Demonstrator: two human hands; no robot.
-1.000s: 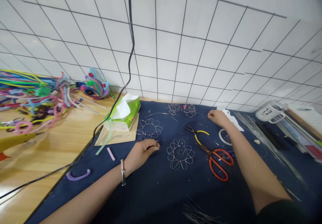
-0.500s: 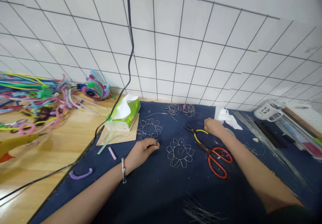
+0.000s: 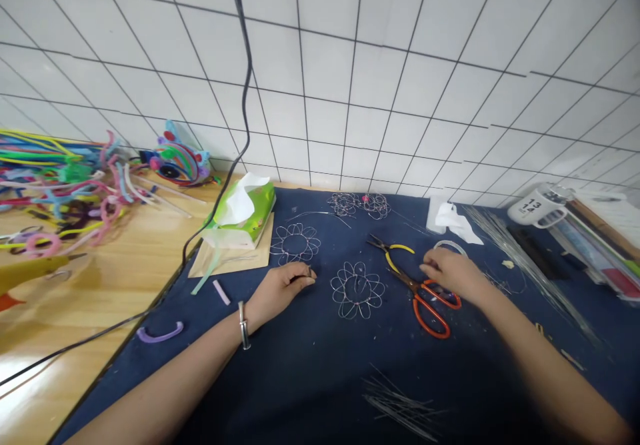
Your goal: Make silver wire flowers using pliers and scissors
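A: In the head view, what change is being shown?
B: The right hand (image 3: 456, 272) is being brought nearer to the red-handled scissors (image 3: 416, 289), right of the wire flower (image 3: 358, 302). The white round dish (image 3: 456, 245), farther right and beyond, is being partly covered. Work is apparently being centred on that side; the left hand (image 3: 277, 293) is being kept to the wire flower's left.
A: How are the fingers being held?
B: The left thumb and fingertips are being pressed together; the right fingers are being curled. Whether anything is being pinched by either cannot be told.
A: Which way is each item being pointed?
B: The wire flower is being laid flat between the hands, loops being fanned outward; no long axis is being presented. The scissors are being aligned diagonally, blades being directed away and leftward, past its far side.
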